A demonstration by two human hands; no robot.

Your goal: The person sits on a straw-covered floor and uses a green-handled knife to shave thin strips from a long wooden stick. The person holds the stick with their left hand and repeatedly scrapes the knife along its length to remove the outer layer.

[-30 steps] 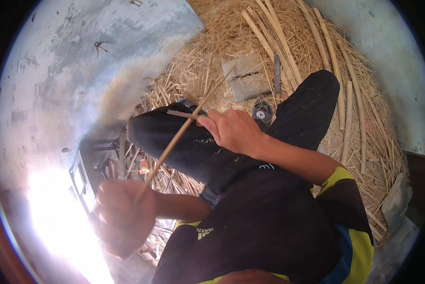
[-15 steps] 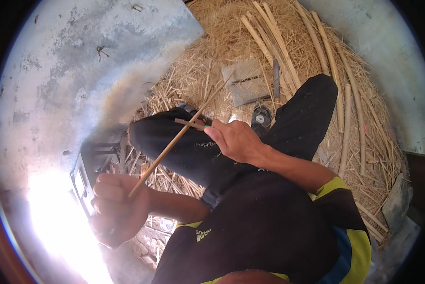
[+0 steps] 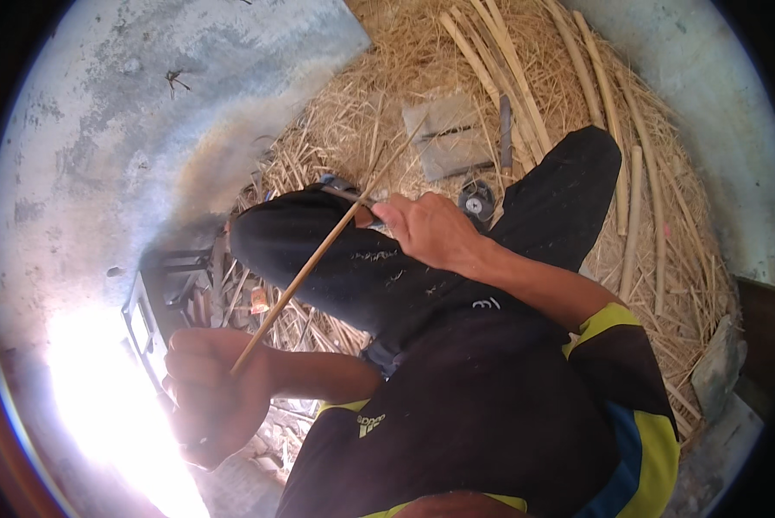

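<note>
A long thin bamboo stick (image 3: 294,283) slants up and away from my left hand (image 3: 213,388), whose fingers are wrapped round its near end. The stick passes over my bent left leg in dark trousers, its far tip above the straw-covered floor. My right hand (image 3: 429,231) is closed on a knife (image 3: 341,192) with a narrow, flat, dark blade. The blade crosses the stick beyond its middle and seems to touch it. Its handle is hidden in my fist.
Long bamboo strips (image 3: 608,104) lie at the far right on a thick layer of shavings (image 3: 387,69). Grey slabs (image 3: 448,138) and a round dark object (image 3: 475,205) sit beyond my legs. A pale wall (image 3: 189,112) rises at left, beside a dark metal frame (image 3: 137,319).
The knife blade has shifted slightly farther off and up along the stick, and its angle has changed. My right hand moved a little away from me; my left stays nearly in place.
</note>
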